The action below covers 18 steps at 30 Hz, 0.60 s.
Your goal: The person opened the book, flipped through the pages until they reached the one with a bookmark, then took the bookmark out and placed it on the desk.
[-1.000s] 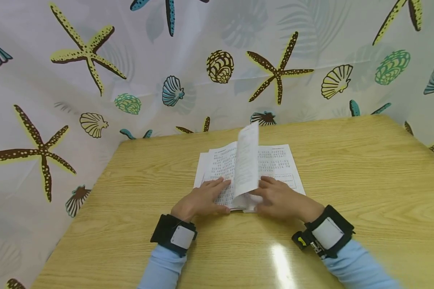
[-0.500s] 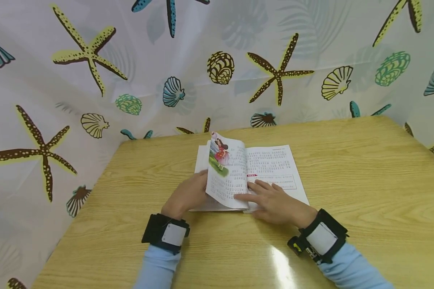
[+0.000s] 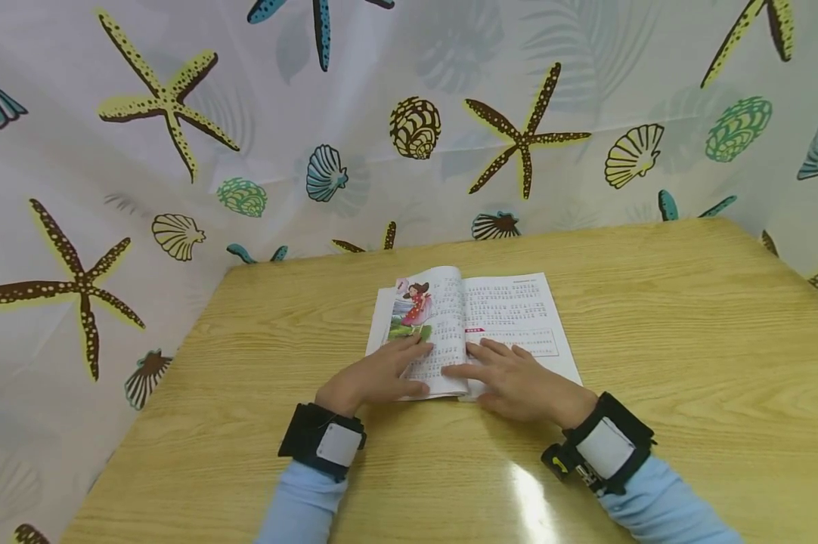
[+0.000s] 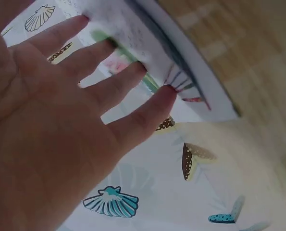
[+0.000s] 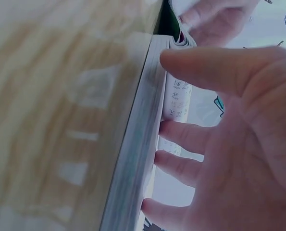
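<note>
An open book (image 3: 511,302) lies on the wooden table, its left page showing a picture of a figure in a red dress, its right page mostly text with a framed box. My left hand (image 3: 376,374) rests on the lower part of the left page with fingers spread; in the left wrist view the fingertips (image 4: 140,72) touch the paper. My right hand (image 3: 525,381) lies on the lower right page near the spine, its index finger reaching over the left page's inner edge. In the right wrist view, the thick page block (image 5: 140,125) shows under the right fingertips (image 5: 169,127).
The wooden table (image 3: 667,325) extends around the book on all sides. Behind it hangs a white cloth (image 3: 375,68) printed with starfish and shells. Black straps with white plates (image 3: 606,449) sit on both wrists.
A raised page has turned over from right to left and now lies flat, showing the picture. My left hand went to the page's left edge, then back on top; the right hand shifted slightly left.
</note>
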Each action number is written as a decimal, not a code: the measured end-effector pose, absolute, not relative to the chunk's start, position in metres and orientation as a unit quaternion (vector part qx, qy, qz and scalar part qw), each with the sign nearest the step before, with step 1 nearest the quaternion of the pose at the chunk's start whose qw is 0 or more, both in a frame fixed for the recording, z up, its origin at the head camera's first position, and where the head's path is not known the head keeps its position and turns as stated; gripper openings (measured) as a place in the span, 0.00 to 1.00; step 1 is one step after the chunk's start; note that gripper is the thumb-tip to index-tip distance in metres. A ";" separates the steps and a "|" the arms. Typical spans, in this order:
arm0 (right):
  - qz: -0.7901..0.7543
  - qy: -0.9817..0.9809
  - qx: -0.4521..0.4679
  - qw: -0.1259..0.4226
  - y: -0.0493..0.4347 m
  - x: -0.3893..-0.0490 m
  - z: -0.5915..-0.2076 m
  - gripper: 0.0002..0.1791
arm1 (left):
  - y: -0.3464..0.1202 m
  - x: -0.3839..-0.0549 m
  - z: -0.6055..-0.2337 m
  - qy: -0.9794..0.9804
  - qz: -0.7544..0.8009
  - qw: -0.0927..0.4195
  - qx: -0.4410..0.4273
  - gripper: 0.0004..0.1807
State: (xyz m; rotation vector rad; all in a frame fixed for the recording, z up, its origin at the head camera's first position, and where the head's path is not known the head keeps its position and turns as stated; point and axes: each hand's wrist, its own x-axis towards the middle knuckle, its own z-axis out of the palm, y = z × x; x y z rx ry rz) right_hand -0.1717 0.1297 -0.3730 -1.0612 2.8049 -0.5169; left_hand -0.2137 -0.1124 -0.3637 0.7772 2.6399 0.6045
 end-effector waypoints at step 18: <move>-0.137 0.958 -0.248 0.050 0.155 -0.182 -0.375 0.27 | -0.106 -0.209 -0.363 0.934 0.187 0.191 0.236 0.40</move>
